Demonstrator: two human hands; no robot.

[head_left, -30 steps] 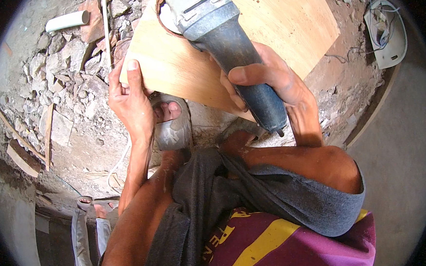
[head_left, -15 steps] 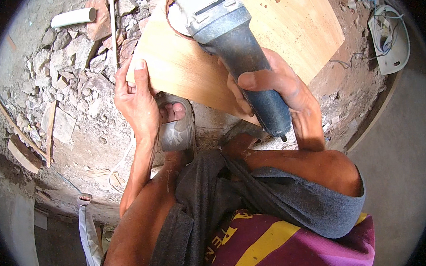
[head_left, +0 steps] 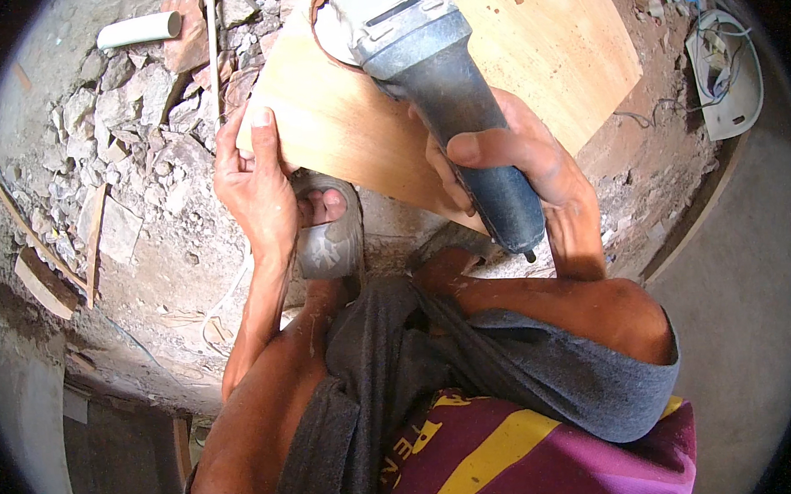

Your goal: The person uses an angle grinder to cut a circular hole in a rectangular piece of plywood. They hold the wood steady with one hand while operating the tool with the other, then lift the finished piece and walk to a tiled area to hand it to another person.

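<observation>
My right hand (head_left: pixel 521 153) is wrapped round the dark body of an angle grinder (head_left: pixel 445 90), thumb on top. The grinder's head and reddish-brown disc (head_left: pixel 318 21) lie over a pale wooden board (head_left: pixel 555 47), near its far left part. My left hand (head_left: pixel 255 179) pinches the board's near left corner, with the thumb on top and the fingers beneath. The disc's underside, where it meets the board, is hidden.
Broken stones (head_left: pixel 146 95) and rubble cover the ground to the left, with a white pipe piece (head_left: pixel 139 30) and thin wood strips (head_left: pixel 96 243). At right lies a white plastic shell (head_left: pixel 729 73) with wires. My sandalled foot (head_left: pixel 329 228) is close under the board.
The grinder, board and both hands stay nearly in place, with a very slight shift in view. A whitish hanging strip at lower left is no longer seen.
</observation>
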